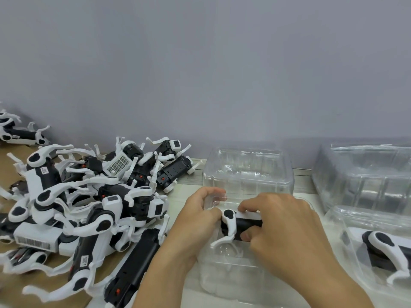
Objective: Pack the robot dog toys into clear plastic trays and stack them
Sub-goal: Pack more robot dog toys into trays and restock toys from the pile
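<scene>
A black-and-white robot dog toy (239, 225) sits over a clear plastic tray (224, 276) in front of me. My right hand (280, 223) grips the toy's black body from above, thumb underneath. My left hand (200, 218) curls round the toy's left end, by its white leg, and the tray's edge. A pile of several more robot dog toys (89, 207) lies on the left. Another toy (387, 252) lies packed in a clear tray (351, 221) at the right edge.
An empty clear tray (249, 170) stands behind my hands against the grey wall. A stack of clear trays (364, 174) stands at the back right. Brown cardboard (13, 285) lies under the toy pile on the left.
</scene>
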The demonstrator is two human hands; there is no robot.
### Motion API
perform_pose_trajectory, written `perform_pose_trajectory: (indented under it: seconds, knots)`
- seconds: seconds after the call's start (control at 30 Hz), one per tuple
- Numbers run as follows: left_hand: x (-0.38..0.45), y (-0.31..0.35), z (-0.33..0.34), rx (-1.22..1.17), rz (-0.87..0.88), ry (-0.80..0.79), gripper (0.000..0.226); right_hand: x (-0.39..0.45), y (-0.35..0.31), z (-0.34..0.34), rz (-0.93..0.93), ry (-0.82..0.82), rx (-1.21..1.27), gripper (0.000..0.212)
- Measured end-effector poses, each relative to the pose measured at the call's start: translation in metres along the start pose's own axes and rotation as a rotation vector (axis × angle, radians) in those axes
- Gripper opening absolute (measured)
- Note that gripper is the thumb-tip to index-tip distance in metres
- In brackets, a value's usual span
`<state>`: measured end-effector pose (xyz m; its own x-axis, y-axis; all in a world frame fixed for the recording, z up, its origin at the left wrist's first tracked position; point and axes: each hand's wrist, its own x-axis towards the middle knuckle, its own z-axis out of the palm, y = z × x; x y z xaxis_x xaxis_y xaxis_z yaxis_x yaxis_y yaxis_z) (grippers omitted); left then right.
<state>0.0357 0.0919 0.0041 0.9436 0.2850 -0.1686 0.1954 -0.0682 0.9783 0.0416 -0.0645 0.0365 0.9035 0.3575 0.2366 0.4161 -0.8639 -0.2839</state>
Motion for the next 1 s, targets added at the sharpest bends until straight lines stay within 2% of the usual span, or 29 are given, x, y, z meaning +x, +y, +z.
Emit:
perform_pose_trajectory:
  seconds: [0.13,0.3,0.43,0.63,0.73,1.0]
  knots:
    - [-0.001,0.001,-0.001,-0.011,-0.043,-0.007,0.046,0.000,0.000,-0.001,0.002,-0.020,0.004,0.036]
    - [-0.003,0.003,0.002,0.127,-0.025,0.068,0.040,-0.002,-0.004,-0.001,0.016,-0.020,-0.043,0.026]
    - [-0.005,0.006,0.003,0.118,-0.041,0.083,0.042,-0.002,-0.004,-0.003,0.009,-0.042,-0.035,0.023]
    - [-0.007,0.008,0.003,0.054,-0.076,0.084,0.043,0.000,-0.001,-0.013,-0.042,0.026,0.149,0.030]
    - [-0.007,0.009,0.004,0.047,-0.077,0.086,0.043,-0.001,-0.009,-0.008,-0.086,0.003,0.271,0.032]
    - [-0.006,0.009,0.002,0.014,-0.074,0.051,0.044,0.003,-0.014,0.004,-0.105,-0.090,0.383,0.005]
